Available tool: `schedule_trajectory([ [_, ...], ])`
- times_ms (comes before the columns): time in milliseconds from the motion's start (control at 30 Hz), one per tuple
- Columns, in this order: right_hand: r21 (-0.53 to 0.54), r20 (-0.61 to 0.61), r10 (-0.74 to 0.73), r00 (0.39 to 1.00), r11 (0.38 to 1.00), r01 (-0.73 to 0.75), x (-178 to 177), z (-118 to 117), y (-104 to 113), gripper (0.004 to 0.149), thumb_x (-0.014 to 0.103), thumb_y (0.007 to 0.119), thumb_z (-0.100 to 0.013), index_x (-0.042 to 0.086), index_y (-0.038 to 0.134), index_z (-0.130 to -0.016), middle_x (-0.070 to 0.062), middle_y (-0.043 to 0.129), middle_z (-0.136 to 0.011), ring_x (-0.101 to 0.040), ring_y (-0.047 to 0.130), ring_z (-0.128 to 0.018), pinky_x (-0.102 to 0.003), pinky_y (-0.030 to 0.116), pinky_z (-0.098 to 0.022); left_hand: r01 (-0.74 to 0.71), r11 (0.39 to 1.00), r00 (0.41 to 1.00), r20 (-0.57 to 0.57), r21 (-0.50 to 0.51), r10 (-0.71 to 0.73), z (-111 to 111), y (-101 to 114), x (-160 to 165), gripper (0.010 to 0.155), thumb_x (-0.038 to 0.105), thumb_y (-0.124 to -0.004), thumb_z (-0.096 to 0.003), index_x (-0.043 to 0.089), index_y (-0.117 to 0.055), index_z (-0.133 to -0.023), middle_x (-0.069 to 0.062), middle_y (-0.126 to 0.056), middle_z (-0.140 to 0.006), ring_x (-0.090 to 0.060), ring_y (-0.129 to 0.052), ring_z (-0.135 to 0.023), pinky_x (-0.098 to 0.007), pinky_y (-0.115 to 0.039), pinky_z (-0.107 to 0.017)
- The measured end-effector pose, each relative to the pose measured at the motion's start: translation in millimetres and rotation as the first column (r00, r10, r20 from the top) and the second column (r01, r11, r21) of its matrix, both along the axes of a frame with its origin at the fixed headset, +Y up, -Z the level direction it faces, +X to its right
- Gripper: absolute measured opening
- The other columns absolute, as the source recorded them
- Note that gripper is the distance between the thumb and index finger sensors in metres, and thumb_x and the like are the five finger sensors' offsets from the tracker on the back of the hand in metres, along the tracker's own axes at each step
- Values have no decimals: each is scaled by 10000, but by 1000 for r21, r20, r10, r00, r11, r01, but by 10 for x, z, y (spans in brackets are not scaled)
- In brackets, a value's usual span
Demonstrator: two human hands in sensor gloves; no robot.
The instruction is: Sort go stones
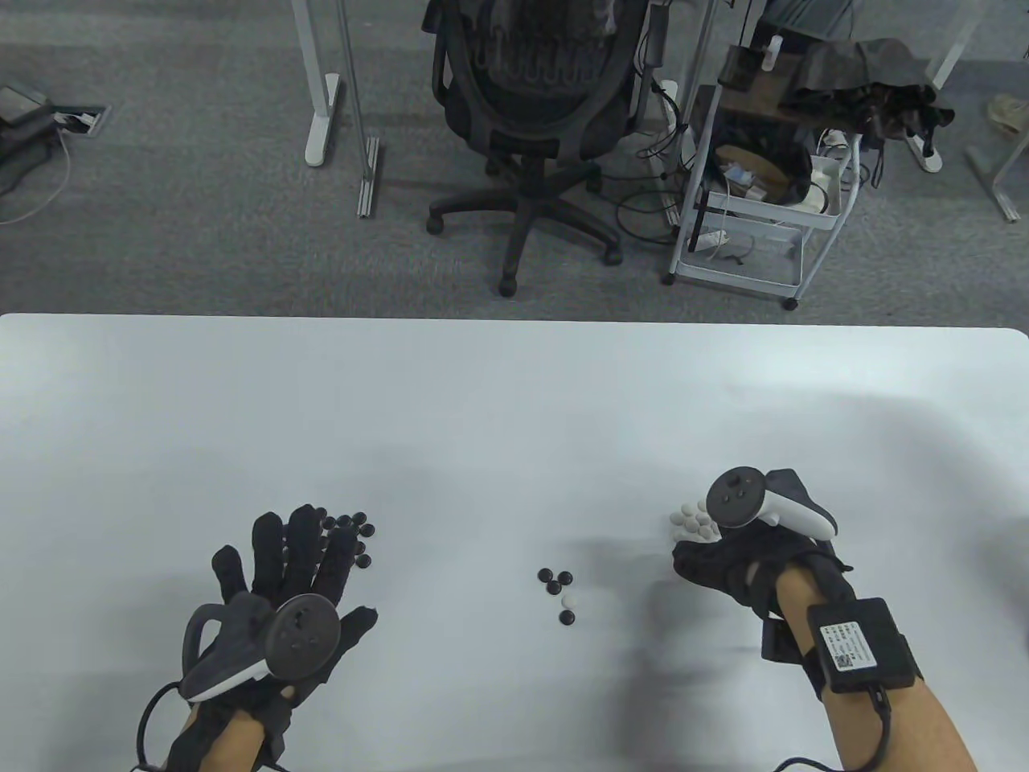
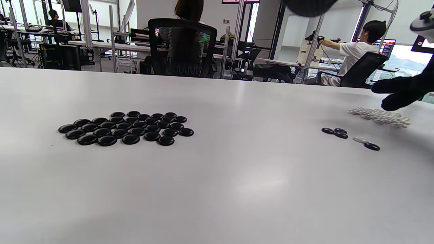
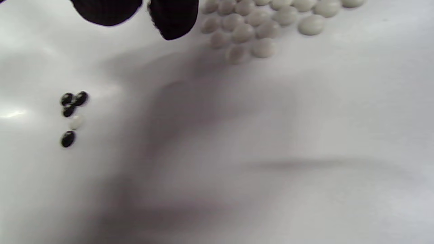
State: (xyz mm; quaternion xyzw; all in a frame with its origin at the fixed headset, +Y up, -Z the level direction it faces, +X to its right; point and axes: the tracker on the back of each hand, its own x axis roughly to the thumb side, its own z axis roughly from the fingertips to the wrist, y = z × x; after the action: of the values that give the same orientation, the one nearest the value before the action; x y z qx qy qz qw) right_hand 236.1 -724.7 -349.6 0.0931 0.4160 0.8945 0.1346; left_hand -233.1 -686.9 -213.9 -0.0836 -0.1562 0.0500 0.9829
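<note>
The left hand [image 1: 277, 571] lies over the table [image 1: 482, 402] with its gloved fingers straight and spread, gripping nothing. Its fingertips point at the black pile [image 1: 350, 535], a flat cluster of black stones lying just beyond and to the right of them; in the table view the fingers cover part of the pile, and I cannot tell whether they touch it. The left wrist view shows the pile [image 2: 125, 128] as a tight single layer with the stones edge to edge.

Between the hands, nearer the right one, lie the loose stones [image 1: 559, 593]: three black ones bunched together, a white stone [image 1: 569, 600] just on the near side of them, and one more black stone [image 1: 567, 618] nearer still. All five are flat on the table, apart from both hands.

The right hand [image 1: 727, 563] is to the right of these strays, with its tracker [image 1: 752, 503] on top. The white pile [image 1: 695, 523] sits just past its fingers, partly hidden under the tracker. The right wrist view shows two dark fingertips [image 3: 173, 17] hanging above the table beside the white pile [image 3: 264, 23], apart from it and with nothing between them. The fingers look loosely bent; the hand holds no stone.
</note>
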Motion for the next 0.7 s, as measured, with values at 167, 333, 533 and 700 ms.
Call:
schedule_trajectory([
  [167, -6, -134, 5, 991, 1000, -6, -404, 96, -12, 593, 500, 536, -566, 241, 590, -1096, -216, -85, -1067, -541, -163, -846, -812, 37, -540, 2, 1000, 1000, 2, 0, -2, 5, 3, 6, 766, 518, -482, -639, 101, -174, -1202, -372, 61, -1167, -631, 94, -945, -851, -21, -531],
  [333, -23, -236, -10, 972, 1000, 4, -764, 183, -101, 588, 501, 531, -564, 257, 565, -1098, -215, -97, -1062, -540, -166, -845, -812, 35, -540, 1, 1000, 1000, 6, 2, -1, 7, 3, 8, 766, 518, -482, -638, 102, -173, -1202, -370, 61, -1168, -632, 94, -945, -852, -22, -530],
  [533, -52, -319, -44, 947, 998, 29, -1137, 228, -213, 591, 499, 526, -562, 265, 537, -1104, -207, -114, -1053, -536, -173, -845, -810, 29, -541, -4, 1000, 1000, 4, 5, 4, 11, 9, 2, 766, 518, -483, -638, 102, -173, -1202, -372, 61, -1167, -633, 94, -945, -852, -22, -530],
  [700, -63, -321, -4, 947, 998, -17, -1156, 198, -340, 594, 500, 524, -560, 267, 519, -1106, -205, -115, -1051, -534, -173, -844, -809, 29, -542, -8, 1000, 1000, 2, 6, 8, 12, 10, -5, 767, 519, -482, -638, 103, -173, -1202, -372, 60, -1168, -632, 93, -947, -852, -21, -530],
])
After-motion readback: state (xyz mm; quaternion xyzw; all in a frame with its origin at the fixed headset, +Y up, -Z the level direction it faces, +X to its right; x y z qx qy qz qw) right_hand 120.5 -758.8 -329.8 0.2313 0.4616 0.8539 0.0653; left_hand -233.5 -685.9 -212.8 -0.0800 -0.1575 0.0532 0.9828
